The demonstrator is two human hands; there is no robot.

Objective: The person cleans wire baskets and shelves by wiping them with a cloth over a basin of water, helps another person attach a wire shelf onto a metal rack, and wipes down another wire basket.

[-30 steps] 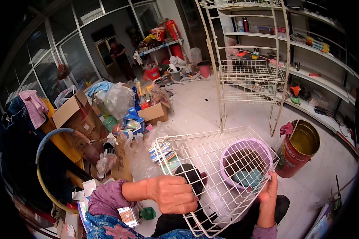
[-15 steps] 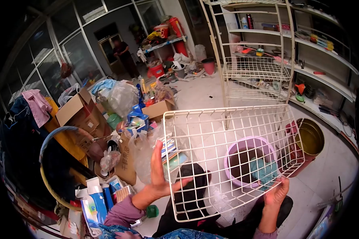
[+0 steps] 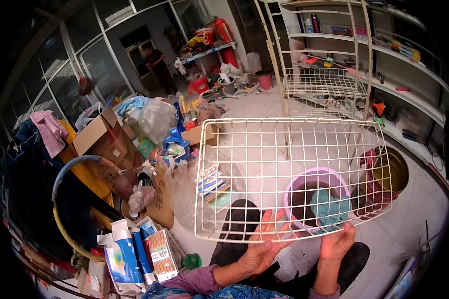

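Observation:
A white wire basket (image 3: pixel 254 119) is held up tilted in front of me, its grid facing me. My right hand (image 3: pixel 336 244) grips the lower edge near the right corner, thumb against the wires. Around the middle of that same edge, my left hand (image 3: pixel 264 244) holds the basket, its fingers reaching up behind the wires and partly hidden by them. Through the grid I see a purple basin (image 3: pixel 287 199) on the floor with dark water. A wet teal cloth (image 3: pixel 330 207) lies in it.
A tall wire rack (image 3: pixel 324 79) stands ahead, before wall shelves (image 3: pixel 409 94). To the right is a large metal tin (image 3: pixel 396 169). Cardboard boxes (image 3: pixel 97 132), plastic bags and packets (image 3: pixel 124 259) crowd the left. A person (image 3: pixel 159 67) stands at the back.
My left hand has moved right and down, from the basket's left side to its lower edge. The basket has turned more level, its left end rising. My right hand keeps its hold.

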